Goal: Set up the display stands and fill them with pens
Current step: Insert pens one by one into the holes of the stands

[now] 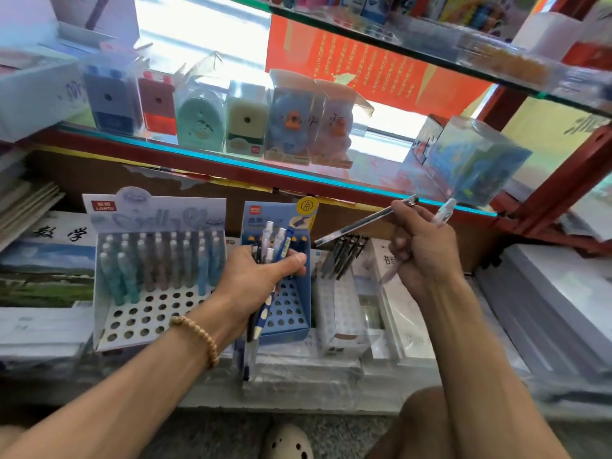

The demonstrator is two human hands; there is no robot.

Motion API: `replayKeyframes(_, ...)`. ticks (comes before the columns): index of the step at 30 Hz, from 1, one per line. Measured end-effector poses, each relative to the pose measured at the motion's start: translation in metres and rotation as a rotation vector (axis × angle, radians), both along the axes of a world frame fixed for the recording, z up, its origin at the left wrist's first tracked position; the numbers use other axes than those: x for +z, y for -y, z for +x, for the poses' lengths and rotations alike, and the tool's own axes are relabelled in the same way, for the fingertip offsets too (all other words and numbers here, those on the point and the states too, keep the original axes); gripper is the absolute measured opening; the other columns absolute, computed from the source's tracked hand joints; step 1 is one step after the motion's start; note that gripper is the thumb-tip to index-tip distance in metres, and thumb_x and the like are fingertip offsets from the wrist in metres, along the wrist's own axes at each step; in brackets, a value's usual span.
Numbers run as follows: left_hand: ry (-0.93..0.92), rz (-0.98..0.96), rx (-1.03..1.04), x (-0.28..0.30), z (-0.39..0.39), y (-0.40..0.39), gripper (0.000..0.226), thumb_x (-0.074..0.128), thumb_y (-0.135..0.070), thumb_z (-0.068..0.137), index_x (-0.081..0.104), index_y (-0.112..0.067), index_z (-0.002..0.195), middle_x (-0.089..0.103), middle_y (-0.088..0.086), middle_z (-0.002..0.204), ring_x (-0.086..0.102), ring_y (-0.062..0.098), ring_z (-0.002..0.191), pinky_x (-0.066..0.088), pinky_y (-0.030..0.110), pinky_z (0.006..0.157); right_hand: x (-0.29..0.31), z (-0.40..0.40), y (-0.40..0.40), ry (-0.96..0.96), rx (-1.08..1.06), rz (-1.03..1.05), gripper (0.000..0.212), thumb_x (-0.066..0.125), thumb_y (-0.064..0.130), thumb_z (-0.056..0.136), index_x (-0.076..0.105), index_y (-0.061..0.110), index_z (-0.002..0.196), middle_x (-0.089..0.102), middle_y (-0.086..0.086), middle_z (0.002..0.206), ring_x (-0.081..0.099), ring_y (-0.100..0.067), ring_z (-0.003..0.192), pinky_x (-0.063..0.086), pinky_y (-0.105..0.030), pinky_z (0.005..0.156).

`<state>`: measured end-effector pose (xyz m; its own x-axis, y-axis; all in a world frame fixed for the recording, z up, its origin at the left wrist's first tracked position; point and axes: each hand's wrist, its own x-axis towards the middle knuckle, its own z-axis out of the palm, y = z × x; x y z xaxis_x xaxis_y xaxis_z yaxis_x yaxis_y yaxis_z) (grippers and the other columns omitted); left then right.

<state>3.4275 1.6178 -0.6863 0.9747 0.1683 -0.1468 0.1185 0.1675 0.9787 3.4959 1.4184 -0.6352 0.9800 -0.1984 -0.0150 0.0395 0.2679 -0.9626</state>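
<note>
Pens, bundle: a mixed bunch (pixel 266 260) clenched upright in the left hand (pixel 255 279), caps up, tips hanging below the fist, right in front of the blue stand.
Pens, right side: right hand (pixel 420 250) grasps two; a dark slim pen (pixel 361 223) pinched high in the fingers, and a clear pale pen (pixel 442 212) tucked through the fist, its lower end poking out below.
Blue stand: narrow blue holed display stand (pixel 288 313) sits behind the left hand, most holes unfilled, header card up.
White stand: wide holed stand (pixel 149 313) to the left, back rows filled with pastel pens, front rows of holes open.
Third stand: pale stand (pixel 337 309) just right of the blue one, a few dark pens (pixel 344 256) at its back.
Key relation: dark slim pen lies near horizontal, long axis running left-down to right-up, free end aimed toward the blue stand's header; stand holes sit below and left of the right hand's grip.
Nearer hand: left hand is closest to the blue stand but full, so right hand likely does the inserting.
Next move, judged: pen must tip to vertical, point down, before dropping into a hole.
Progress: partly done.
</note>
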Motion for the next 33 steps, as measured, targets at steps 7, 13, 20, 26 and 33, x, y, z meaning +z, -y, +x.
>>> replayKeyframes(7,-0.021,0.026,0.027,-0.003,0.011,0.010,0.010,0.072,-0.012,0.087,0.069,-0.008,0.079,0.065,0.001,0.066,0.051,0.000,0.039,0.040,0.013,0.042,-0.023,0.016,0.035,0.108,-0.318,-0.772,0.006,0.076,0.020,0.086,0.073,0.018,0.081,0.065,0.010,0.068,0.056,-0.004,0.060,0.043,-0.021,0.060)
replayKeyframes(13,-0.019,0.079,0.011,-0.006,0.016,0.022,0.007,0.072,-0.012,0.087,0.070,-0.005,0.084,0.063,0.003,0.065,0.049,0.001,0.039,0.040,0.014,0.041,-0.040,0.029,0.033,0.103,-0.185,-1.006,0.015,0.075,0.022,0.086,0.071,0.007,0.083,0.068,-0.001,0.075,0.065,-0.014,0.071,0.054,-0.033,0.067)
replayKeyframes(20,-0.011,0.137,-0.007,-0.011,0.020,0.022,0.008,0.074,-0.013,0.086,0.072,-0.006,0.082,0.064,-0.002,0.061,0.050,0.000,0.041,0.039,0.015,0.045,-0.052,0.036,0.027,0.010,-0.105,-1.035,0.016,0.076,0.018,0.085,0.071,0.004,0.079,0.068,-0.004,0.072,0.066,-0.025,0.076,0.056,-0.043,0.074)
replayKeyframes(26,-0.014,0.130,-0.025,-0.012,0.023,0.020,0.009,0.074,-0.013,0.086,0.072,-0.005,0.083,0.063,-0.003,0.060,0.048,0.003,0.042,0.039,0.016,0.045,-0.048,0.037,0.024,0.028,-0.048,-1.065,0.021,0.076,0.016,0.085,0.064,0.023,0.069,0.063,0.008,0.068,0.060,-0.007,0.065,0.048,-0.025,0.061)
replayKeyframes(33,-0.003,0.128,-0.010,-0.015,0.025,0.015,0.009,0.075,-0.013,0.085,0.072,-0.004,0.085,0.063,-0.001,0.062,0.049,0.001,0.043,0.040,0.014,0.044,-0.051,0.038,0.023,0.041,-0.011,-1.096,0.009,0.077,0.016,0.085,0.072,0.015,0.078,0.067,0.004,0.074,0.067,-0.012,0.074,0.053,-0.026,0.064)
